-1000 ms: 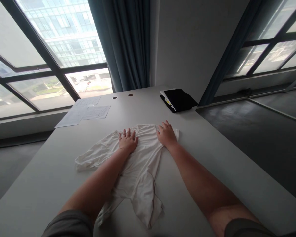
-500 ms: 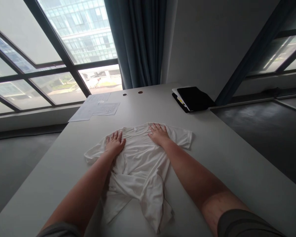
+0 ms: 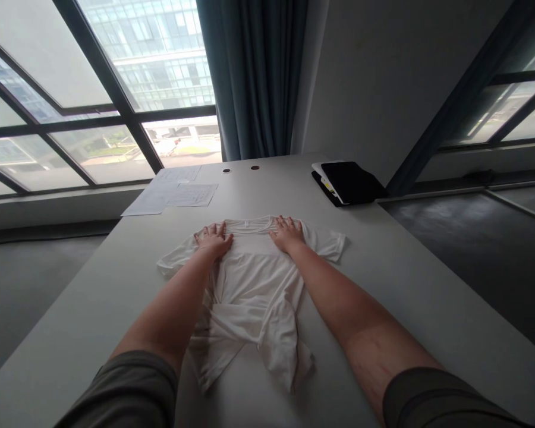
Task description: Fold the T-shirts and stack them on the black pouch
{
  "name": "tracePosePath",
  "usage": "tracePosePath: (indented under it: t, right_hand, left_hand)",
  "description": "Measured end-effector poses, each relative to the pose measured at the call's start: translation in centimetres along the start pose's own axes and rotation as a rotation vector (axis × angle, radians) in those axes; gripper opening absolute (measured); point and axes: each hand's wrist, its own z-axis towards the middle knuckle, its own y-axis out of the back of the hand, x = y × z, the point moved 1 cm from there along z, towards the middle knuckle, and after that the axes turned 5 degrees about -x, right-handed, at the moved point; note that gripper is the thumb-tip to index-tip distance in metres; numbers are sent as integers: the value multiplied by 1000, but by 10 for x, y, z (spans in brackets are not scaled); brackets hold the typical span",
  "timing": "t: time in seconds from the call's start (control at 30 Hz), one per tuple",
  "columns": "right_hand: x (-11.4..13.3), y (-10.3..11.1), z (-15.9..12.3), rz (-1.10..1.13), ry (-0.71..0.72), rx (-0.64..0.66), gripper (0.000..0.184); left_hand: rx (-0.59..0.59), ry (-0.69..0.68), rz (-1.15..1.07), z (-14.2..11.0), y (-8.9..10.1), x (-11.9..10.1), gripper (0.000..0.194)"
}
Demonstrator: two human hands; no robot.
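Observation:
A white T-shirt (image 3: pixel 249 279) lies spread on the table, its neckline at the far side and both sleeves out to the sides. Its lower half is creased and bunched, with the hem folded unevenly toward me. My left hand (image 3: pixel 214 241) rests on the left shoulder of the shirt, fingers spread over the cloth. On the opposite shoulder, close to the collar, lies my right hand (image 3: pixel 288 235), also flat with fingers apart. Neither hand grasps the fabric.
The white table (image 3: pixel 374 285) carries sheets of paper (image 3: pixel 191 194) at the back left and a black folder (image 3: pixel 354 182) at the back right. Two round holes pierce its far end. A blue curtain (image 3: pixel 258 77) and windows stand beyond.
Both hands have shifted slightly away from me on the shirt, the left also a little to the right. The cloth below the collar looks smoother and the shirt sits slightly farther off.

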Motion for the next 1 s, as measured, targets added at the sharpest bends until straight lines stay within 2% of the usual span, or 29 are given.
tracePosePath:
  t: [0.17, 0.33, 0.47, 0.6, 0.63, 0.7, 0.73, 0.8, 0.9, 1.0]
  right_hand:
    - [-2, 4, 19, 11, 20, 47, 77]
    - [-8, 3, 30, 36, 80, 9, 74]
    - [-8, 10, 19, 112, 129, -184, 59]
    - [-16, 22, -18, 148, 251, -431, 51]
    - [-22, 23, -29, 143, 246, -478, 52]
    - [-40, 23, -45, 122, 143, -528, 55]
    - [-50, 21, -50, 111, 61, -502, 57]
    - [-70, 15, -54, 82, -95, -344, 60]
    - [-87, 5, -49, 29, -202, -127, 63]
    - [-89, 3, -45, 0, -232, -113, 66]
  left_hand:
    - [-59, 50, -14, 17, -7, -9, 78]
    - [-103, -22, -38, 21, -10, -6, 76]
    - [-135, -52, -59, 18, -8, -6, 72]
    - [-154, 25, -53, 17, -7, -6, 72]
    - [-152, 20, -53, 17, -7, -6, 73]
    - [-149, -7, -57, 17, -7, -7, 74]
    - [-150, -17, -60, 16, -7, -7, 74]
    - [-168, -18, -65, 14, -5, -10, 71]
    - [-301, 37, -78, 5, 2, -15, 62]
    - [-411, 116, -108, -11, 11, -8, 55]
